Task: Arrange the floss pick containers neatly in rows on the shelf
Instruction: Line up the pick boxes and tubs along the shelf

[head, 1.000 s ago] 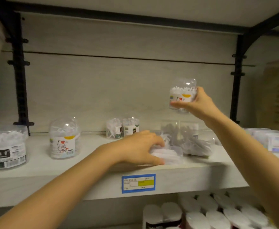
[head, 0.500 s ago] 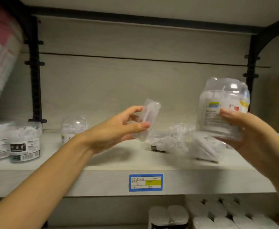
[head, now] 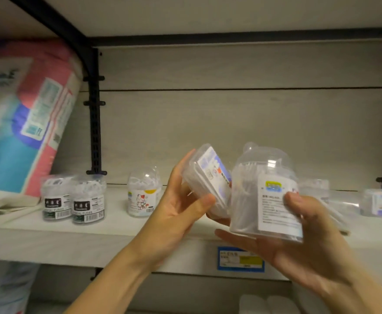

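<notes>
On the shelf, two black-labelled floss tubs stand side by side at the left, with a cat-labelled domed container just right of them. Nearer, the left hand grips a tilted flat clear box. The right hand cradles a large domed jar, thumb on its label.

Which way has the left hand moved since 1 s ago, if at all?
Yes. The left hand has lifted off the shelf and shifted left of the price tag, gripping the flat box.
</notes>
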A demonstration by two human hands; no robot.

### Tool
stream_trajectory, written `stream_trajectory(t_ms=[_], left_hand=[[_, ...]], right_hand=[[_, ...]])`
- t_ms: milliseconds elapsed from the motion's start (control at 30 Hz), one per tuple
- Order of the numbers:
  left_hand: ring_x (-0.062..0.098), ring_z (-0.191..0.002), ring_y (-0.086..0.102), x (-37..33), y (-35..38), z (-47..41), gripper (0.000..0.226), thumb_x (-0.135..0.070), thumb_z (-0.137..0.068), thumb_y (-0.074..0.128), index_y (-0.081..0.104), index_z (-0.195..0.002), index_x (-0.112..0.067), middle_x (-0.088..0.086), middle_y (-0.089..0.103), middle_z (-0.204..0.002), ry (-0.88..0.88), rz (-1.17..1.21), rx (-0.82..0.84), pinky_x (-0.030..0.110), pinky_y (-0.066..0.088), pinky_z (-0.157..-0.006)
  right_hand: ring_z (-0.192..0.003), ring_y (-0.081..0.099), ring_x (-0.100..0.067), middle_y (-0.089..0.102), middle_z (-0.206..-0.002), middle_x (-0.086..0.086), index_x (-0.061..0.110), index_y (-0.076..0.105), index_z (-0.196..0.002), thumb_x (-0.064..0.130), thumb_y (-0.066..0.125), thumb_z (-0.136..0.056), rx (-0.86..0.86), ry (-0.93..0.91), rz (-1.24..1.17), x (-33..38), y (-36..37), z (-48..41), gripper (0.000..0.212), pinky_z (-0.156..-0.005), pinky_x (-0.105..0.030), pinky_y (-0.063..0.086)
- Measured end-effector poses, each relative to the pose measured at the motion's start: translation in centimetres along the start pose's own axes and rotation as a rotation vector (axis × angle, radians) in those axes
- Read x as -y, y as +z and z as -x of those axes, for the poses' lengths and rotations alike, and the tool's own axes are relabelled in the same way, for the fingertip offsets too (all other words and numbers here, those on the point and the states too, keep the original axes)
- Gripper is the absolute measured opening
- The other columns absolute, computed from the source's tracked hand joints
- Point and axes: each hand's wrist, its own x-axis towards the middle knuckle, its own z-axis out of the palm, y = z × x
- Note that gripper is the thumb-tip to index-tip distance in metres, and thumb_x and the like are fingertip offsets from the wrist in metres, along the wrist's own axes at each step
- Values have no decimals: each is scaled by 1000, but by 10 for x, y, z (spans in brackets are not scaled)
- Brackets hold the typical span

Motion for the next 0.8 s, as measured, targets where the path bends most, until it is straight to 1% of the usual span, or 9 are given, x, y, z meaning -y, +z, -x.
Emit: stream_trajectory(t_ms=[67,100,167,300,367,467,567,667,800], left_hand=[[11,-124,52,0,-7,3,75,-23,-77,67,30,-141,-34,-7,58,-131,-9,-128,23,23,45,-96],[11,-124,52,0,-9,4,71,-24,-78,64,32,-141,-32,-8,58,-131,-26,-156,34,25,44,-100],[11,-119,56,-1,-9,7,61,-30,-78,61,41,-135,-25,-7,61,-127,-57,-198,45,26,45,-100],[15,-99,67,-4,-4,5,27,-24,-85,62,54,-107,-9,4,69,-109,-80,-262,-62,27,54,-87],[16,-83,69,-7,-9,-2,33,-17,-84,57,49,-109,4,9,70,-100,-89,-233,-131,24,56,-74],[12,-74,65,-23,-20,-16,28,-11,-89,51,54,-114,1,6,70,-92,-145,-315,-159,21,55,-65],[10,-89,63,-38,-31,-32,27,-15,-91,51,61,-116,-12,2,68,-102,-224,-487,-42,20,52,-76],[5,-83,63,-51,-33,-46,27,-20,-89,57,61,-115,-15,2,70,-101,-289,-646,77,19,49,-73],[23,-93,62,-65,-26,-58,31,-20,-84,62,62,-113,-7,20,68,-112,-339,-787,232,50,44,-92]], right_hand=[[-112,60,-31,63,-121,-20,3,65,-114,27,79,-65,118,75,-46,-2,0,-7,56,-100,-51,42],[-99,67,-29,69,-109,-18,7,74,-98,30,90,-41,66,15,50,-2,-1,-7,63,-88,-46,53],[-80,72,-23,74,-92,-14,12,78,-79,34,92,-20,-24,-19,232,1,3,-4,65,-68,-32,59],[-76,73,-20,75,-87,-11,17,78,-79,41,91,-22,4,-5,410,4,6,-1,63,-59,-21,56],[-77,72,-21,75,-89,-12,15,77,-84,43,90,-23,-1,-28,489,11,1,0,68,-60,-22,56],[-83,72,-25,73,-96,-15,6,66,-103,45,91,-22,-73,-49,643,27,-12,1,94,-62,-23,56],[-86,72,-22,74,-97,-8,15,64,-105,52,89,-19,-131,-45,794,42,-20,0,97,-62,-20,56],[-88,71,-15,74,-98,2,29,59,-109,62,84,-19,-181,-36,899,50,-24,-1,99,-62,-20,56],[-86,71,-12,74,-97,4,33,59,-106,65,83,-17,-230,-40,934,52,-31,2,98,-65,-23,56]])
